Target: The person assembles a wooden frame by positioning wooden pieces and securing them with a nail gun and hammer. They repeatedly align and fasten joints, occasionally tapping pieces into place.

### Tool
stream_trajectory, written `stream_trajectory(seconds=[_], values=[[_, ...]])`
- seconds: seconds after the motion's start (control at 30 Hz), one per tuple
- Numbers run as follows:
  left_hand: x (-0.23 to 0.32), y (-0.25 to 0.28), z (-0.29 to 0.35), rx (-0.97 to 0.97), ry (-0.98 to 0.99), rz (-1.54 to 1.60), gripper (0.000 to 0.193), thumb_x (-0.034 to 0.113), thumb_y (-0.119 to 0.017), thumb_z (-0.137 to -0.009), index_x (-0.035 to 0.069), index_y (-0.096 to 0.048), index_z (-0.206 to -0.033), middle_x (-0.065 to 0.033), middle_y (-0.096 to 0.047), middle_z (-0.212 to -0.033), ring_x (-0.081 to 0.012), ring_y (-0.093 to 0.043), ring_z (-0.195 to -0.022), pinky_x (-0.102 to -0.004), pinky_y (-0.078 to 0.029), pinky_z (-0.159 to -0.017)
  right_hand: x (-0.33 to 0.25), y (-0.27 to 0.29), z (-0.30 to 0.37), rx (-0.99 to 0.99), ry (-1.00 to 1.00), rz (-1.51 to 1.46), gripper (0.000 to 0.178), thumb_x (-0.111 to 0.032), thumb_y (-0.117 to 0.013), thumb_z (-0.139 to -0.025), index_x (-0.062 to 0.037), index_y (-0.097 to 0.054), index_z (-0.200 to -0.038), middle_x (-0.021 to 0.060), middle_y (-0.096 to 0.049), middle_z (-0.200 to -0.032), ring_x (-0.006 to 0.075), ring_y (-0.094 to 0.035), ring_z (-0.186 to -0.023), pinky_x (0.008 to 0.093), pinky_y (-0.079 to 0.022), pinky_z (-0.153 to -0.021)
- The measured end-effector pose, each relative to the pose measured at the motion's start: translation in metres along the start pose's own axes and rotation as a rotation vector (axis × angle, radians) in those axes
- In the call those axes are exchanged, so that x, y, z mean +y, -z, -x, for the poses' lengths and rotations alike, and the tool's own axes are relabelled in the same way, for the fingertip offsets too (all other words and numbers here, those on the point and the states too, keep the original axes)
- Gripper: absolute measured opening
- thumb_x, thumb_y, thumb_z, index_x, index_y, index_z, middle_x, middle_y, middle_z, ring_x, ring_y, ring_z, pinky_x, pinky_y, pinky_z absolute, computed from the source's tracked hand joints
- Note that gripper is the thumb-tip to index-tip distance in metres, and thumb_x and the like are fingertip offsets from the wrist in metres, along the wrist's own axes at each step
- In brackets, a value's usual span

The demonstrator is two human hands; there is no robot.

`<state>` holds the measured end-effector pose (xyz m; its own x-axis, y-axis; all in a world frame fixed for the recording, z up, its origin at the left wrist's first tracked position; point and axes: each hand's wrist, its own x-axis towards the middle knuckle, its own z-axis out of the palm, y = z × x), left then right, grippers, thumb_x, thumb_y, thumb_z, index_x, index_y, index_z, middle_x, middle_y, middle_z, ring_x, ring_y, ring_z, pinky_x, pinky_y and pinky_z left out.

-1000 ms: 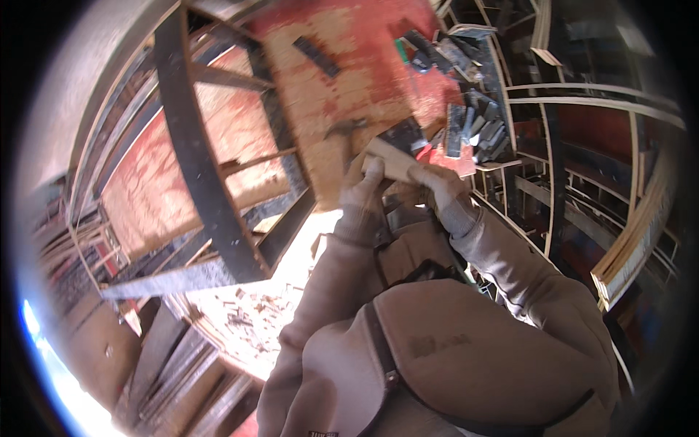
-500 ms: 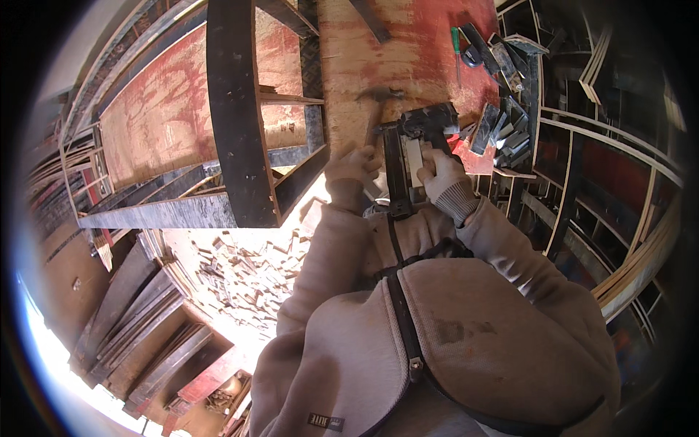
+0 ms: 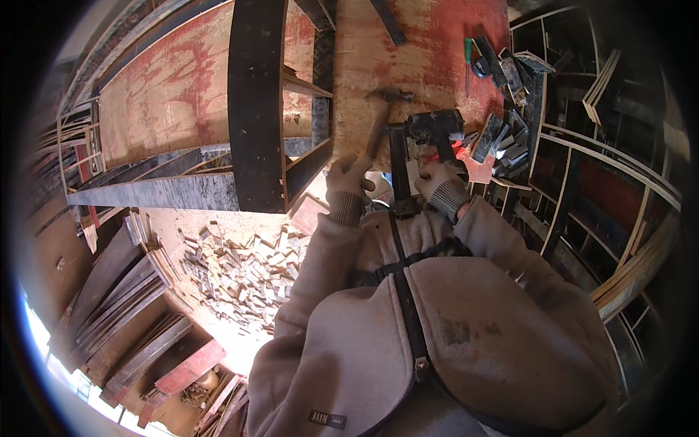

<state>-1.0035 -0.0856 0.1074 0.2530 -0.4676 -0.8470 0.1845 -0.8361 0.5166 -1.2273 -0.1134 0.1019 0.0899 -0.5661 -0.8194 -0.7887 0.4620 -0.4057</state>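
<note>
My right hand [image 3: 442, 182], in a pale knit-cuffed glove, is closed at the near end of a black nail gun [image 3: 435, 125]. A pale strip [image 3: 413, 175] shows between this hand and the gun's long magazine; whether the fingers pinch it is unclear. The gun's head rests over the near edge of the bench. My left hand [image 3: 349, 183], gloved too, hovers left of the magazine with thumb and fingers apart and nothing visible in them. Just beyond it lies a hammer [image 3: 389, 95], its handle pointing back toward the left hand.
The worn red plywood bench [image 3: 357, 65] carries a green-handled screwdriver [image 3: 467, 62], a dark tape measure [image 3: 481, 68] and dark offcuts [image 3: 513, 146] on its right. A large black-edged wooden frame [image 3: 256, 109] stands left. Wood scraps [image 3: 247, 269] cover the floor below.
The view has shifted slightly, so bench and frame sit farther right. My left hand has drawn back a little from the magazine, its fingers spreading. The right hand stays at the nail gun.
</note>
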Motion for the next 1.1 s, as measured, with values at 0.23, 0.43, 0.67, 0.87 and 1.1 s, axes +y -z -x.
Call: stream_trajectory(seconds=[0.23, 0.43, 0.67, 0.87, 1.1], values=[[-0.012, -0.016, 0.001, -0.277, -0.216, 0.388, 0.037, 0.022, -0.064, -0.096, -0.005, -0.065, -0.121, -0.0213, -0.070, -0.117, -0.0237, -0.069, -0.081, -0.0329, -0.056, -0.066, 0.006, -0.005, -0.004, 0.041, 0.303, 0.006, 0.039, -0.040, -0.062, -0.095, -0.0090, -0.072, -0.117, 0.0225, -0.072, -0.112, 0.0349, -0.068, -0.111, 0.0429, -0.054, -0.095], [-0.034, -0.048, -0.026, -0.083, -1.104, -0.487, 0.039, 0.027, -0.051, -0.103, -0.004, -0.063, -0.125, -0.0188, -0.066, -0.128, -0.0306, -0.063, -0.112, -0.0398, -0.051, -0.095, -0.008, -0.012, 0.018, -0.088, 0.507, -0.272, 0.049, -0.042, -0.063, -0.095, -0.0101, -0.063, -0.133, 0.0223, -0.072, -0.112, 0.0375, -0.069, -0.108, 0.0442, -0.054, -0.093], [-0.088, -0.062, -0.091, -0.189, -0.219, -0.277, 0.045, 0.027, -0.044, -0.104, 0.002, -0.048, -0.142, -0.0224, -0.063, -0.125, -0.0339, -0.062, -0.116, -0.0426, -0.052, -0.097, -0.007, -0.001, 0.005, 0.242, 0.142, 0.185, 0.044, -0.033, -0.065, -0.087, -0.0082, -0.068, -0.122, 0.0261, -0.070, -0.109, 0.0420, -0.067, -0.106, 0.0483, -0.054, -0.092], [-0.121, -0.047, -0.104, -0.254, -0.320, -0.680, 0.062, 0.016, -0.051, -0.101, 0.010, -0.024, -0.157, -0.0254, -0.062, -0.131, -0.0366, -0.062, -0.122, -0.0415, -0.055, -0.096, 0.001, -0.009, -0.007, 0.172, 0.076, 0.304, 0.043, -0.034, -0.064, -0.087, -0.0080, -0.070, -0.120, 0.0245, -0.070, -0.113, 0.0418, -0.066, -0.107, 0.0491, -0.052, -0.095], [-0.102, -0.050, -0.066, 0.021, -0.485, -0.570, 0.066, 0.052, -0.057, -0.098, 0.002, -0.051, -0.142, -0.0210, -0.063, -0.135, -0.0364, -0.058, -0.128, -0.0409, -0.043, -0.108, 0.005, -0.007, -0.013, 0.120, 0.229, 0.208, 0.040, -0.035, -0.065, -0.087, -0.0050, -0.073, -0.112, 0.0207, -0.072, -0.101, 0.0354, -0.069, -0.099, 0.0431, -0.053, -0.091]])
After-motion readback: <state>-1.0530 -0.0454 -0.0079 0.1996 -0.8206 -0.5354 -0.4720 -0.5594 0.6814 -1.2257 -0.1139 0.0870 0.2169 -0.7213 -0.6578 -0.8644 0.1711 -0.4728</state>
